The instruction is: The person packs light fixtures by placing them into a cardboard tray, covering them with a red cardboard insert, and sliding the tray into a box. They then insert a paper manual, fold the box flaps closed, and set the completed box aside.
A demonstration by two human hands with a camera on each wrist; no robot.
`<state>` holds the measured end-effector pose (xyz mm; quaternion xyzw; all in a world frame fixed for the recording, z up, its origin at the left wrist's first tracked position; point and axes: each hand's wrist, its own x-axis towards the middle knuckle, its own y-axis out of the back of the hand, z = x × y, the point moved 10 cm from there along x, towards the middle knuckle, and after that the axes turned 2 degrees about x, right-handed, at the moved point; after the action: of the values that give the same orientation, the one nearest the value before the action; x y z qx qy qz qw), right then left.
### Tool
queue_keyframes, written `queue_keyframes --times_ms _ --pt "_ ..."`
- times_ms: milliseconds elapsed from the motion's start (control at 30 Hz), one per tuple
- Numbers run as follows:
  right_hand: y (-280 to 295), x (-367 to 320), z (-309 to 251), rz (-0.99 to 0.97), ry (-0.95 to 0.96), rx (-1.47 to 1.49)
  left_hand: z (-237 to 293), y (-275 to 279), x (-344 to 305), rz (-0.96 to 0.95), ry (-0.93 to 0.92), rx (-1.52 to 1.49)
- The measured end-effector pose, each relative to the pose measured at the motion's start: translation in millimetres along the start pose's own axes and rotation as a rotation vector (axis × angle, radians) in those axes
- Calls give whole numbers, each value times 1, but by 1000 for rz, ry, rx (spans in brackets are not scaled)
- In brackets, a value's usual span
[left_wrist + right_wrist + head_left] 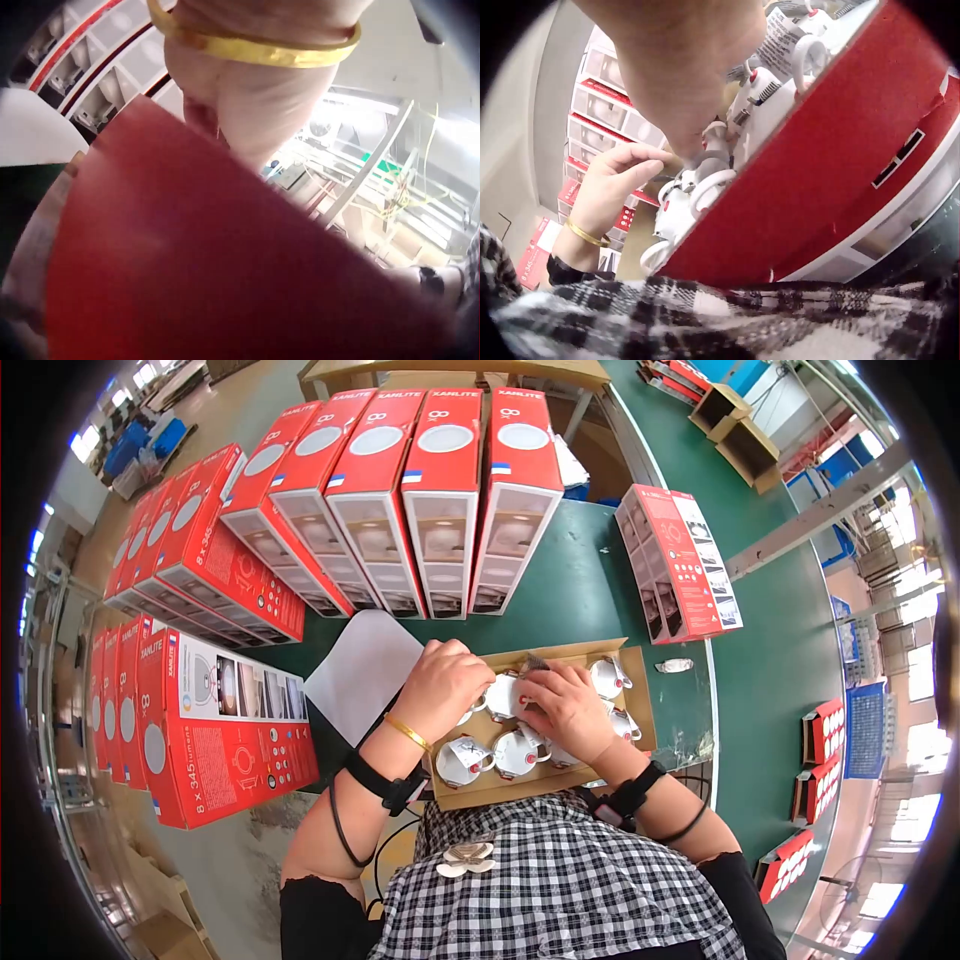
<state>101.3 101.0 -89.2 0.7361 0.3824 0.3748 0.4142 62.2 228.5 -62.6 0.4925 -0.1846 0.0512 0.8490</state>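
An open cardboard carton (pixel 640 705) with a red outside holds several white round downlights (pixel 462 760) with spring clips and red-marked parts. My right hand (pixel 568 710) reaches into it, fingers curled round a downlight (pixel 716 139) in the middle; a small grey piece (pixel 537 663) shows beside its fingertips. My left hand (pixel 447 685) is over the carton's left end. In the right wrist view its thumb and index finger come together close to the downlights; I cannot tell whether anything is between them. The carton's red side fills much of the left wrist view.
Several red-and-white lamp boxes (pixel 440 490) stand in a row behind the carton, with more boxes (pixel 225 730) on the left. A white sheet (pixel 362 670) lies left of the carton. Another box (pixel 680 565) and a small wrapped item (pixel 674 665) are on the right of the green table (pixel 590 575).
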Motion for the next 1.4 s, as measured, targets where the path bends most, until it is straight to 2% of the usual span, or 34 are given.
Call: queue_keyframes --times_ms 167,400,600,767,1200,1300,1367,1400 --pt "-5 -3 2 15 3 -4 0 -21 6 -189 -16 195" --pt "-7 -5 8 28 15 32 5 -33 5 -272 -36 257" --pt "-7 -6 9 35 23 44 11 -30 -4 -191 6 313" --pt "-7 -6 10 51 36 44 0 -31 -5 -134 62 148" --pt "-8 -6 11 43 25 35 -1 -33 -5 -100 49 160" --pt "-6 -8 11 78 25 74 -1 -34 -5 -157 88 183" --pt "1 -6 11 98 32 132 6 -10 -2 46 55 6" --pt "9 -7 10 159 50 150 6 1 -4 26 85 -32"
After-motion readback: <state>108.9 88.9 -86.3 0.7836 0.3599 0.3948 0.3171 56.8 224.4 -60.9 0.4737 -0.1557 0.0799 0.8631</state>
